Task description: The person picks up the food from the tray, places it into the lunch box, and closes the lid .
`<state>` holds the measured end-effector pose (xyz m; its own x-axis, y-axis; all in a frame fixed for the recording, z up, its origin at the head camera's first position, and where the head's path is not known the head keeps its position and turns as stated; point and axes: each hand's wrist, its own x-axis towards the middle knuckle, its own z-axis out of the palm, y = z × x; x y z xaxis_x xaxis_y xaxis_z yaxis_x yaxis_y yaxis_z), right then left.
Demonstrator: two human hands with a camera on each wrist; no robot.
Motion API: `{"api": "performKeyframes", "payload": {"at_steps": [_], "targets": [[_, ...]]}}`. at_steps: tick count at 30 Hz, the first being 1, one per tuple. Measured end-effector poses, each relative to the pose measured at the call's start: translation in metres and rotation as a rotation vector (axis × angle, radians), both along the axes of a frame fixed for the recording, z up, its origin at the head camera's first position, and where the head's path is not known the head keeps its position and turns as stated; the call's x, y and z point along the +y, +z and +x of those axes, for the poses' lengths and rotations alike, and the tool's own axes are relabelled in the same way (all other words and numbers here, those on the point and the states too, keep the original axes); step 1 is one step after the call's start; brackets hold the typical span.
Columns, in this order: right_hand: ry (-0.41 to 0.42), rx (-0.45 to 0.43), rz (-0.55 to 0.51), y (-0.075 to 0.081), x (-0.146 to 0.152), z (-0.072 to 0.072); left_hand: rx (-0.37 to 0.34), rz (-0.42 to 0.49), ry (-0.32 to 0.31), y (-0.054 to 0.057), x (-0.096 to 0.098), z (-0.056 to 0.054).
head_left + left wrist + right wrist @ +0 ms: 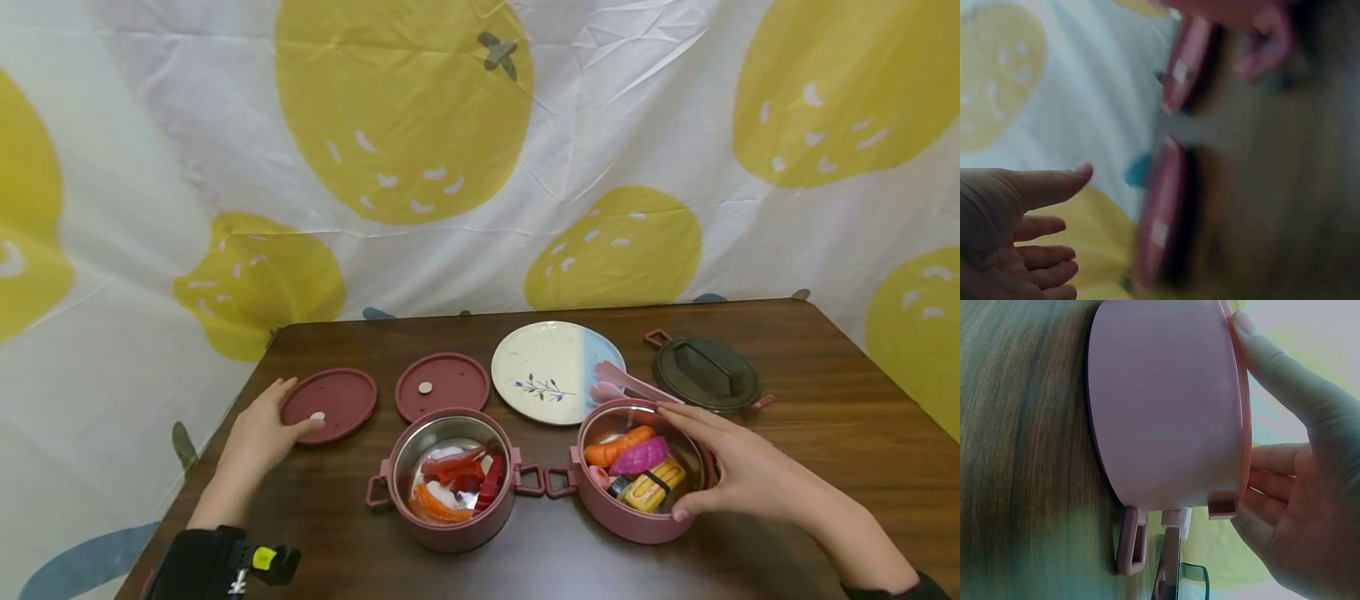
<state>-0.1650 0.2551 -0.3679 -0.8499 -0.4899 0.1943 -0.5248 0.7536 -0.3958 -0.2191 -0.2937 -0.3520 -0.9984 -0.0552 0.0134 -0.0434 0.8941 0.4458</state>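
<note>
My left hand (pixel 260 429) is beside the left pink lid (pixel 337 400), its thumb and fingers spread around the near left edge. In the left wrist view, that hand (pixel 1022 231) has straight fingers and nothing in its grasp. My right hand (pixel 731 462) spans the right side of a pink pot (pixel 626 517), thumb on the front rim and long fingers reaching over the back rim. Inside are a toy carrot (pixel 618 447), a purple piece (pixel 639 457) and a yellow toy sushi (pixel 656 485). In the right wrist view the pot stands on the table.
Another pink pot (pixel 457 537), handle to handle with the first, contains red and orange toy food. Behind it lies a second pink lid (pixel 461 383). Farther back are a white and blue plate (pixel 540 358), pink utensils (pixel 626 382) and a dark-lidded pot (pixel 708 375). A patterned cloth hangs behind.
</note>
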Motion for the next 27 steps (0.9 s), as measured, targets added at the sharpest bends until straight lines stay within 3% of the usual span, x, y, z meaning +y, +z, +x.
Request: {"api": "performKeyframes", "payload": {"at_steps": [5, 10, 18, 23, 27], "targets": [[0.0, 0.019, 0.016, 0.0, 0.0, 0.0, -0.117, 0.021, 0.053, -0.031, -0.023, -0.005], [-0.001, 0.023, 0.019, -0.001, 0.0, 0.0, -0.133, 0.052, 0.072, -0.045, -0.029, -0.007], [-0.003, 0.051, 0.025, -0.003, 0.001, 0.0, -0.081, 0.026, 0.122, -0.048, -0.027, -0.008], [-0.001, 0.026, 0.008, -0.002, 0.001, 0.001, -0.009, 0.023, 0.147, -0.046, -0.027, -0.003], [-0.003, 0.0, -0.006, -0.001, 0.0, 0.001, 0.08, 0.046, 0.157, -0.038, -0.021, 0.001]]}}
